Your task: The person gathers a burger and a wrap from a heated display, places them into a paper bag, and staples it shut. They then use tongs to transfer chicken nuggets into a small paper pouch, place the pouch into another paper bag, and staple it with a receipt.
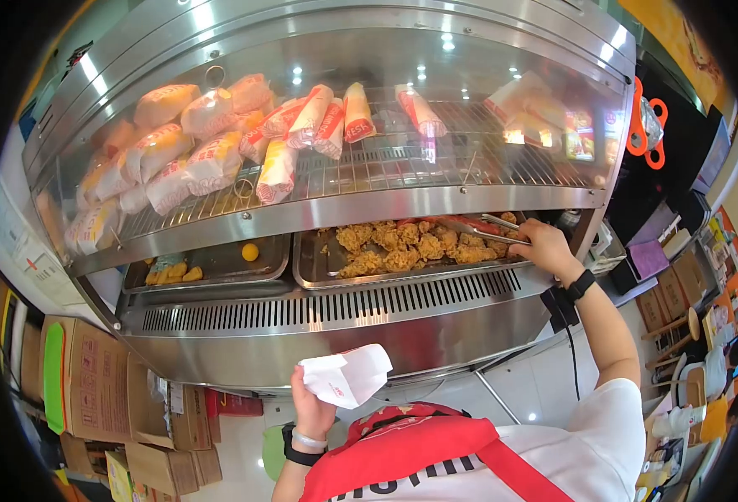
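Note:
My left hand (308, 410) is closed on a white paper bag (348, 376) with small red print, held in front of the warming cabinet. My right hand (546, 248) grips metal tongs (496, 234) with red on their arms. The tongs reach over a metal tray (308, 261) on the cabinet's lower shelf. Pieces of fried chicken (402, 243) fill much of that tray, and the tong tips are among or just over them. Beside it, a second tray (218, 276) carries a few small golden pieces (168, 274) and a round one (250, 252).
Wrapped burgers (161, 152) and wrapped rolls (310, 117) lie on the upper wire rack (377, 180) behind the curved glass. Vents (335, 311) line the cabinet's front edge. Cardboard boxes (97, 381) stand at lower left. Orange-handled scissors (639, 125) hang at right.

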Demonstrator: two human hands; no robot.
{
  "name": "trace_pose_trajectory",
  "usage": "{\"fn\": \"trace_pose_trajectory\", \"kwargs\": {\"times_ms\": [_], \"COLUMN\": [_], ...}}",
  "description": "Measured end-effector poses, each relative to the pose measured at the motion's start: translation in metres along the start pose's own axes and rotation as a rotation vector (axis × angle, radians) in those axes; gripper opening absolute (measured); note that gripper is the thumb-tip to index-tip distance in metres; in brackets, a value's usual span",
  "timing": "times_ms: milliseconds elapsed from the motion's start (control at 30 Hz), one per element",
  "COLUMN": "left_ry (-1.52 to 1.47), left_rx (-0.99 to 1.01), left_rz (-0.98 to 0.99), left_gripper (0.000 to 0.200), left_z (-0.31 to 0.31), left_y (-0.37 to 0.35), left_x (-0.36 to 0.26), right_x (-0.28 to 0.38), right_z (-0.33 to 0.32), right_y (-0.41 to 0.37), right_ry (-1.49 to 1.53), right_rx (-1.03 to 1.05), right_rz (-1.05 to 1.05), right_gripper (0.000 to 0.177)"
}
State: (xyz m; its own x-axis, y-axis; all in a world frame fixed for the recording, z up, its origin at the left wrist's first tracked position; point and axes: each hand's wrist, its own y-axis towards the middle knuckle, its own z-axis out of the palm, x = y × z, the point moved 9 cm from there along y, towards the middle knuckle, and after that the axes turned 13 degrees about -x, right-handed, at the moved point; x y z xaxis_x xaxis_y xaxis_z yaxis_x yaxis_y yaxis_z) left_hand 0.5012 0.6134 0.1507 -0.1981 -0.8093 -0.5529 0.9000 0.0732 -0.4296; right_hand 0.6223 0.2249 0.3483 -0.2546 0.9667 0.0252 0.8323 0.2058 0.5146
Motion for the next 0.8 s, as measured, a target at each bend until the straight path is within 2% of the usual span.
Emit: {"fn": "trace_pose_trajectory", "kwargs": {"times_ms": [33,133,167,200,267,333,400,433,467,533,600,667,700,767,800], "left_ry": [-0.006,0.015,0.048,0.037,0.007,-0.022,0.051,0.047,0.017,0.093,0.071,0.278,0.266,-0.015,-0.02], "left_rx": [-0.002,-0.011,-0.005,-0.019,-0.098,-0.164,-0.276,-0.354,-0.389,-0.422,-0.462,-0.4,-0.417,-0.348,-0.355], "left_rz": [-0.008,0.017,0.042,0.057,0.082,0.106,0.211,0.308,0.339,0.543,0.562,0.469,0.479,0.07,0.079], "left_gripper": [0.049,0.051,0.052,0.052,0.055,0.056,0.057,0.052,0.052,0.044,0.04,0.045,0.045,0.051,0.051], "left_z": [0.002,0.012,0.016,0.019,0.018,0.012,-0.007,-0.009,-0.012,-0.013,-0.017,-0.017,-0.02,-0.024,-0.041], "left_y": [-0.001,-0.006,-0.007,-0.007,-0.008,-0.009,-0.008,-0.015,-0.018,-0.027,-0.031,-0.022,-0.027,-0.025,-0.024], "left_x": [0.003,0.004,0.002,0.0,-0.004,-0.013,-0.028,-0.039,-0.043,-0.06,-0.057,-0.046,-0.054,-0.043,-0.051], "right_x": [-0.009,-0.018,-0.013,-0.009,-0.002,0.015,0.041,0.064,0.091,0.139,0.187,0.231,0.252,0.292,0.307], "right_z": [0.01,0.023,0.017,0.014,-0.007,-0.024,-0.03,-0.035,-0.039,-0.035,-0.03,-0.027,-0.022,-0.014,-0.006], "right_y": [0.003,0.015,0.019,0.02,0.02,0.015,0.013,0.011,0.009,0.003,0.0,-0.001,0.001,0.003,0.01], "right_ry": [0.051,0.091,0.066,0.076,-0.174,-0.126,-0.021,0.019,0.056,0.08,0.131,0.224,0.234,0.32,0.327], "right_rx": [0.076,0.154,0.076,0.079,0.008,-0.16,-0.171,-0.156,-0.14,-0.111,-0.044,-0.054,-0.055,-0.066,-0.069], "right_rz": [0.059,0.003,-0.117,-0.137,-0.189,-0.347,-0.437,-0.547,-0.653,-0.821,-0.945,-1.026,-1.047,-1.125,-1.135], "right_gripper": [0.023,0.024,0.021,0.021,0.02,0.019,0.017,0.017,0.017,0.018,0.019,0.017,0.017,0.017,0.017]}}
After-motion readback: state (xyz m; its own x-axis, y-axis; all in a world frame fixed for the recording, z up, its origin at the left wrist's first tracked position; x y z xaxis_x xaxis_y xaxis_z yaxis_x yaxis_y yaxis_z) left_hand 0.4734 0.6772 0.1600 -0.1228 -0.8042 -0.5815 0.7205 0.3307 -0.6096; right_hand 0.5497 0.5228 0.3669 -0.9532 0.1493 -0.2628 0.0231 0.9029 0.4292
